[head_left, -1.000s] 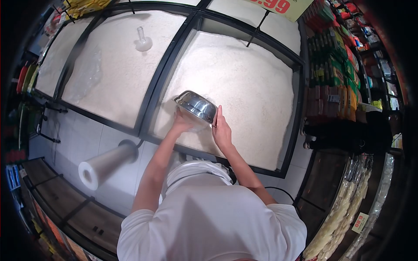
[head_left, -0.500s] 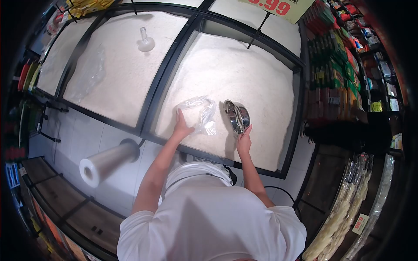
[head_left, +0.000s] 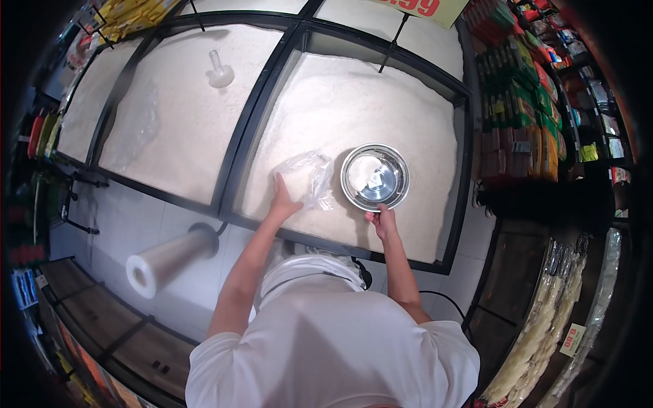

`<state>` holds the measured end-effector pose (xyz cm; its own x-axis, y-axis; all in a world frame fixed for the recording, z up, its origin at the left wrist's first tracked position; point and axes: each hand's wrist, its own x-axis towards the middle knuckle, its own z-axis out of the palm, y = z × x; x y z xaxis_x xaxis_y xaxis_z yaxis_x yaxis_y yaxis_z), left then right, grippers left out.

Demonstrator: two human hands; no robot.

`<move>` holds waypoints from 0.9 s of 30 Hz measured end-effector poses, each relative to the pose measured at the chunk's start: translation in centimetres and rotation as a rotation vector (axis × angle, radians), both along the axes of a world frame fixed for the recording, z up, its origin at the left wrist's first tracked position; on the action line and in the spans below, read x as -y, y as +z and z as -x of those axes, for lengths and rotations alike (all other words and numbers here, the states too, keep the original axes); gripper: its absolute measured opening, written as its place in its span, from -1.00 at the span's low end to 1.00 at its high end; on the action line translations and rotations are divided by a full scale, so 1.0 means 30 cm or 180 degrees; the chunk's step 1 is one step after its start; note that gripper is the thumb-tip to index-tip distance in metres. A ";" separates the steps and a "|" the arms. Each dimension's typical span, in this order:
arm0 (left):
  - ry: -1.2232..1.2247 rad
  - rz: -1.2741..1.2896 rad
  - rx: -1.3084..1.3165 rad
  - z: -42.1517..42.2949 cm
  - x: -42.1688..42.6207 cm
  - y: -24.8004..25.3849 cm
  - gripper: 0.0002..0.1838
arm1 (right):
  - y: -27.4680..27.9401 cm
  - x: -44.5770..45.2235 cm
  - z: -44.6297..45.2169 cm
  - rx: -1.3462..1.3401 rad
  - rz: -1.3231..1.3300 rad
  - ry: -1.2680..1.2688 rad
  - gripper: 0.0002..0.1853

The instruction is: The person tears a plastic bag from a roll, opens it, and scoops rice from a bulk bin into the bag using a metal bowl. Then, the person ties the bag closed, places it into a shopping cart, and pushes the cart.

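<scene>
A clear plastic bag rests on the white, rice-like grain in the right-hand bin. My left hand grips its left side, thumb spread toward me; the bag hides some of the fingers. To the right of the bag, a shiny steel bowl faces upward with a small heap of white grain in its left part. My right hand is closed on the bowl's near rim. Bag and bowl are close together but apart.
Dark frames divide the grain bins. A clear plastic scoop-like piece lies in the left bin. A plastic bag roll stands out at lower left. A price sign rises behind; packaged goods line the right.
My right hand has turned the bowl from tilted on its side toward the bag to mouth up, showing its inside. My left hand stays at the bag.
</scene>
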<state>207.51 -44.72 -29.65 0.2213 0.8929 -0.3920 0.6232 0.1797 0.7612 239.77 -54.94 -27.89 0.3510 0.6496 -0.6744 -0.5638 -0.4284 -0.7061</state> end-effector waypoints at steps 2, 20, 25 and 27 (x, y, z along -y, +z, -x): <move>0.0001 -0.0015 -0.0008 0.000 0.001 -0.001 0.43 | 0.070 -0.022 0.054 0.0355 -0.0083 0.0061 -0.76; 0.0140 0.0003 0.0076 -0.016 -0.003 0.020 0.40 | 0.290 -0.126 0.381 0.4056 -0.0923 0.1998 -0.17; 0.0138 0.0073 0.0079 -0.010 -0.007 0.013 0.41 | 0.234 -0.071 0.214 0.2864 -0.0070 0.1064 -0.23; 0.0133 0.0069 0.0047 -0.013 -0.009 0.013 0.41 | 0.036 -0.017 0.074 0.2071 -0.0392 0.0187 -0.35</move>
<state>207.90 -44.46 -29.27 0.1899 0.8929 -0.4082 0.6034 0.2218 0.7659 237.54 -54.43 -26.82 0.6232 0.7388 -0.2565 0.0159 -0.3399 -0.9403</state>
